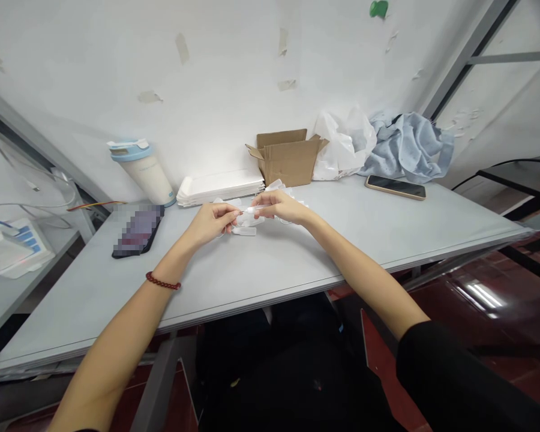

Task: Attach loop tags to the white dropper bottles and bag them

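My left hand (212,222), with a dark red beaded bracelet at its wrist, has its thumb and fingers pinched together. Facing it, my right hand (279,206) is also closed in a pinch. Between the two sets of fingertips is a small white piece (250,210), too small to name, with a thin white cord running near it. Several translucent white tag-like pieces (245,231) lie on the table under and behind my hands, partly hidden by my fingers. Thin cord loops show beside both hands.
Behind my hands stand an open cardboard box (291,161) and a stack of white sheets or envelopes (220,185). A tumbler (146,175) and a phone (139,231) are at left. A plastic bag (342,147), blue cloth (409,147) and another phone (396,186) lie at right.
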`<action>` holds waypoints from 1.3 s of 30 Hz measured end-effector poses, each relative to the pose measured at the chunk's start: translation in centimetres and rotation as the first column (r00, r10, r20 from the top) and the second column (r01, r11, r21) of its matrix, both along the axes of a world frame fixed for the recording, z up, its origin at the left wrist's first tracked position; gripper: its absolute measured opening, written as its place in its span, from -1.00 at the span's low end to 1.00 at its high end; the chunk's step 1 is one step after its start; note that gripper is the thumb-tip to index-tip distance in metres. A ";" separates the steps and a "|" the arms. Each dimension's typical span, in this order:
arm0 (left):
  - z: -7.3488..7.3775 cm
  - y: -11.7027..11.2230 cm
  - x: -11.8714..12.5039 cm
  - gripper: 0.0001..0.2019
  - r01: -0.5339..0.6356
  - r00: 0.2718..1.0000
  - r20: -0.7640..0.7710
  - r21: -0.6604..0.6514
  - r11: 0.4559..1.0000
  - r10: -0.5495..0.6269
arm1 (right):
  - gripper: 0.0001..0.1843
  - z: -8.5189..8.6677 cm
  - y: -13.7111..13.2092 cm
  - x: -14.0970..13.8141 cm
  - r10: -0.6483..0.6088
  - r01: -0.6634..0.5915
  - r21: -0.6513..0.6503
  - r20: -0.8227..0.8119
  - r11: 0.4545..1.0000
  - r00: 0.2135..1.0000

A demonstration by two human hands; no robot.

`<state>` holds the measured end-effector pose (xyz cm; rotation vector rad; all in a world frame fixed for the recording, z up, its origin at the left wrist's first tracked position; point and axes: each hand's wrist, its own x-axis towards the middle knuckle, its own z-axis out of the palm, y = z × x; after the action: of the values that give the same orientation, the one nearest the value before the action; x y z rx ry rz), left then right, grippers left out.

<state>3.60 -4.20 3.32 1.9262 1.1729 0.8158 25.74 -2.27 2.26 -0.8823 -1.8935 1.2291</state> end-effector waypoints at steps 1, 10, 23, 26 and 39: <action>0.0 0.0 0.0 -0.75 -0.004 1.000 0.002 0.001 1.000 0.004 | -0.83 0.0 0.0 0.0 -0.003 0.003 -0.001 0.003 1.000 1.000; 0.1 -0.4 0.4 -0.75 -0.035 0.993 0.110 -0.032 0.999 0.039 | -0.84 -0.2 -0.3 -0.4 0.010 -0.010 -0.003 -0.054 1.000 0.998; -0.4 -0.5 0.7 -0.79 -0.050 0.982 0.180 -0.079 0.996 0.063 | -0.86 -0.9 -0.7 -1.3 -0.016 0.008 -0.076 -0.110 0.997 0.994; -0.5 -0.4 0.7 -0.79 -0.046 0.983 0.171 -0.080 0.996 0.059 | -0.85 -1.1 -0.5 -1.4 -0.013 0.008 -0.052 -0.098 0.999 0.995; -0.7 -0.6 0.8 -0.79 -0.049 0.983 0.173 -0.067 0.997 0.060 | -0.80 -1.8 -0.2 -1.6 -0.008 0.008 -0.001 -0.096 1.000 0.995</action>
<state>4.45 -4.76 2.64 1.7405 1.1355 0.9458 24.16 -2.47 0.49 -0.8160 -1.8122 1.2449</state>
